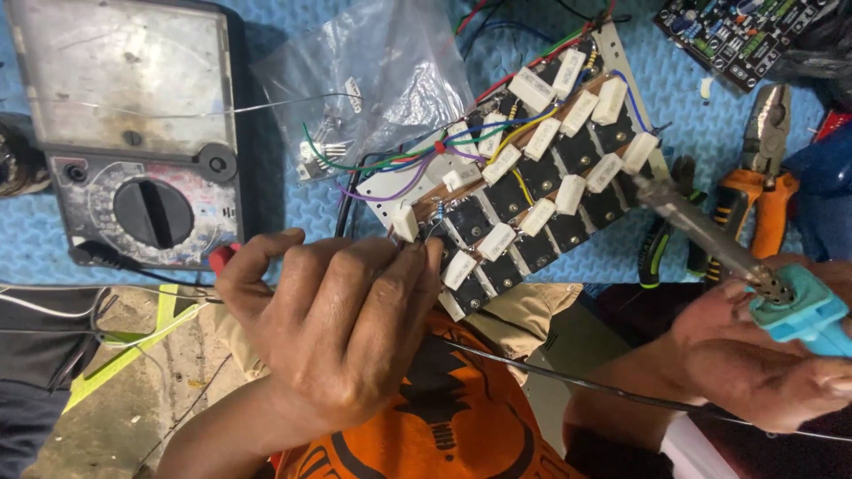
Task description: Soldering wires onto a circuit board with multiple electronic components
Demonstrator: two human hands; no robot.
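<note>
Your left hand (333, 324), at lower centre of the frame, is pinched nearly closed around a small part or wire end, pressed against the near corner of the circuit board (524, 177) that lies slanted across the middle of the picture. Your right hand (754, 359), at the lower right, is wrapped tight on the blue handle of the soldering iron (710, 239), whose tip rests against the board's right edge beside a white block. By the look of it you are at the soldering step: holding a lead in place and bringing heat to a joint. The next move seems to call for steadying the left pinch and carrying the tip along to where your fingers are, without brushing the coloured wires (426, 155) looped over the board. What you actually grip is too small and too covered by your fingertips to name. The meter (133, 133) sits at the upper left on the blue counter (293, 222), its top cut by the frame; a clear bag (373, 80) of parts lies beside it, and orange pliers (763, 168) at the right. The second board at the upper right corner is only partly in view.
</note>
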